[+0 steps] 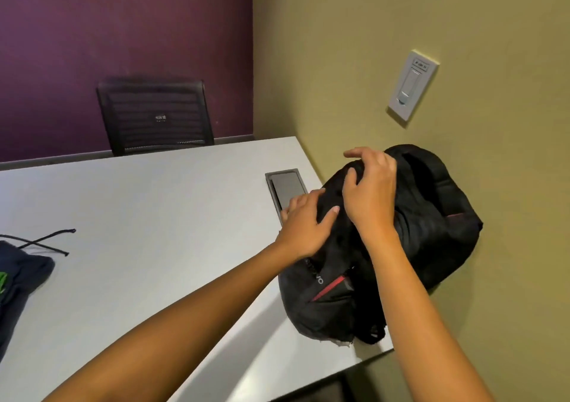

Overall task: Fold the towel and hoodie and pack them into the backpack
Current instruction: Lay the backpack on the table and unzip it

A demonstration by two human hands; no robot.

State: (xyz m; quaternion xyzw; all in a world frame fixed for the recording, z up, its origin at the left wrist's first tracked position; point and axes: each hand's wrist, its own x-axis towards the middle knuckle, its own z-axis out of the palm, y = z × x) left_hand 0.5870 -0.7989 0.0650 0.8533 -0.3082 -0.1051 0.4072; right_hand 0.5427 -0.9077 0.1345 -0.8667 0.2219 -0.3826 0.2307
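Cut off at the left edge, a dark navy fabric hoodie (18, 281) lies on the pale grey table (148, 216). The left hand (303, 227) presses the black fabric backpack (431, 225) with straight fingers; the right hand (368, 192) pinches its top, fingertips hidden.

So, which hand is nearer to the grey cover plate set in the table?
The left hand: its fingers reach the cover plate. The right hand lies further right, on the backpack.
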